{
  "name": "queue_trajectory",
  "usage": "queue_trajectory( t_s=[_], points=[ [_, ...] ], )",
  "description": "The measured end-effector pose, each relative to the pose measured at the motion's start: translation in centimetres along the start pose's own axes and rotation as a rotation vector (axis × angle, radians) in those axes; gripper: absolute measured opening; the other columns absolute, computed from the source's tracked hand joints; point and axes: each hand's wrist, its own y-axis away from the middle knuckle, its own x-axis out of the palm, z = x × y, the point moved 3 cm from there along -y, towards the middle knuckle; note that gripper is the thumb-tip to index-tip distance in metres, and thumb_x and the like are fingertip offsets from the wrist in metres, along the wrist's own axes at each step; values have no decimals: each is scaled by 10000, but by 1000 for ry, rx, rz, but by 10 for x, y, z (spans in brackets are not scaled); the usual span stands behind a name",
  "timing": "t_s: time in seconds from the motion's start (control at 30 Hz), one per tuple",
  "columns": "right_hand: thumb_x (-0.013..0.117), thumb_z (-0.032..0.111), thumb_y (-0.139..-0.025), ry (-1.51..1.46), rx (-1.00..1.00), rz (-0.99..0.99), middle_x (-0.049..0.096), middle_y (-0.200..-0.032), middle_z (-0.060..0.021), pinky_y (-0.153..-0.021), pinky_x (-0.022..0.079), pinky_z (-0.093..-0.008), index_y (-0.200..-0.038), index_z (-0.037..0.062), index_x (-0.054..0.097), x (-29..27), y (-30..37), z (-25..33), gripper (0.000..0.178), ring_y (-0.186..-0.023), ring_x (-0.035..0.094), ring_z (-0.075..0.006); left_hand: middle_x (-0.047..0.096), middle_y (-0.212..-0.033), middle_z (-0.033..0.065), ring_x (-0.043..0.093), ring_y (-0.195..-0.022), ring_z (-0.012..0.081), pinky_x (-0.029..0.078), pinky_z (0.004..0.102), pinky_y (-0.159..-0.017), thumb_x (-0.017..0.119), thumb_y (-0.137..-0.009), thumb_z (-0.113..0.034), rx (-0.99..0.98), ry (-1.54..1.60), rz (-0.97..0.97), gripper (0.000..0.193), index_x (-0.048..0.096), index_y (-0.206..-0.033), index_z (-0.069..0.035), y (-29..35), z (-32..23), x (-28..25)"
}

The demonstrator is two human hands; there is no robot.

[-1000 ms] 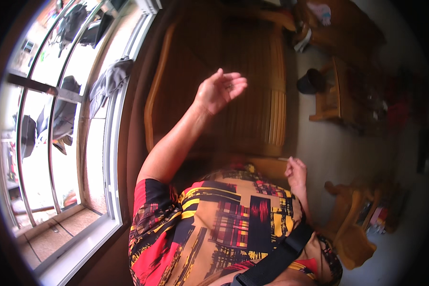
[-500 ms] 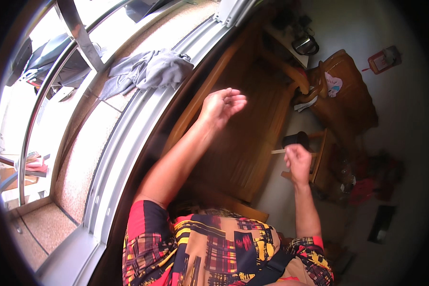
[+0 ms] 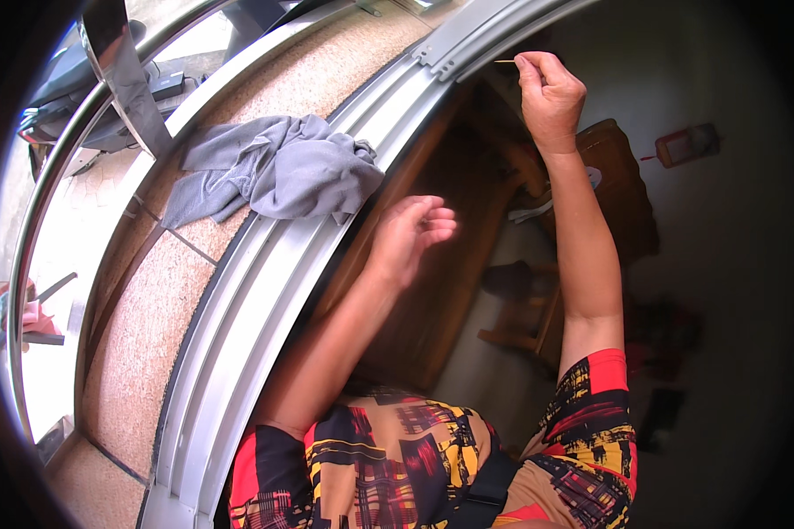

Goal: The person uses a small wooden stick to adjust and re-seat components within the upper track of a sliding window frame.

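My right hand [image 3: 552, 101] is raised at the upper right, its thumb and fingertips pinched together. A thin, pale stick [image 3: 505, 61] juts leftward from that pinch, its tip close to the metal window frame [image 3: 468, 40]. My left hand [image 3: 406, 238] hangs in the middle, fingers apart and loosely bent, with nothing in it. Just left of it, a crumpled grey cloth [image 3: 313, 167] lies across the stone sill and the white sliding-window track [image 3: 260, 264]. The left hand does not touch the cloth.
A wooden bench [image 3: 406, 331] stands below my left hand. Outside the sill [image 3: 128, 326] runs a curved metal railing [image 3: 33, 207]. At the right are a brown wooden table [image 3: 622, 207], a small stool [image 3: 538, 317] and a red-handled dustpan-like item [image 3: 688, 145] in shadow.
My right hand has swung up and forward with the stick to the window frame. My left hand has dropped slightly and stays unclosed. The view has shifted toward the window.
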Motion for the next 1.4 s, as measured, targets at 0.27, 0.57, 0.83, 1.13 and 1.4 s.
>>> queue_trajectory(
  t_s=[0.27, 0.57, 0.83, 1.13, 1.4],
  points=[
    [686, 143, -801, 124, -55, -25, 666, -741, -73, -555, 498, -345, -769, 87, 643, 29, 2, -21, 77, -644, 640, -282, 636, -952, 176, 644, -826, 222, 550, 312, -753, 506, -946, -162, -29, -13, -36, 258, 562, -1070, 57, 7, 2, 8],
    [693, 171, -795, 204, -10, 68, 655, -734, -75, -547, 481, -362, -747, 92, 621, 48, 11, -21, 117, -645, 631, -295, 640, -924, 162, 642, -792, 211, 547, 301, -725, 527, -936, -161, -83, 27, -81, 247, 569, -1060, 48, 16, 8, 15],
    [693, 116, -794, 10, 150, 92, 619, -628, -99, -512, 464, -344, -747, 56, 614, 53, 46, -8, 110, -539, 598, -267, 639, -922, 167, 641, -798, 214, 546, 305, -729, 524, -935, -163, -74, 15, -75, 250, 568, -1052, 53, 14, 10, 13],
    [631, 69, -878, -625, 809, 344, 562, -583, 21, -453, 342, -181, -778, 12, 625, 13, 70, 33, 114, -501, 470, -18, 639, -934, 173, 641, -810, 222, 546, 309, -737, 511, -931, -150, -93, 7, -70, 253, 566, -1064, 59, 14, 10, 13],
    [675, 43, -832, -371, 529, 61, 549, -560, -2, -484, 385, -212, -768, -2, 648, 10, 54, 17, 83, -517, 490, -44, 643, -935, 176, 644, -804, 225, 549, 309, -731, 519, -929, -143, -102, -13, -81, 243, 570, -1057, 57, 11, 9, 14]
  ],
)
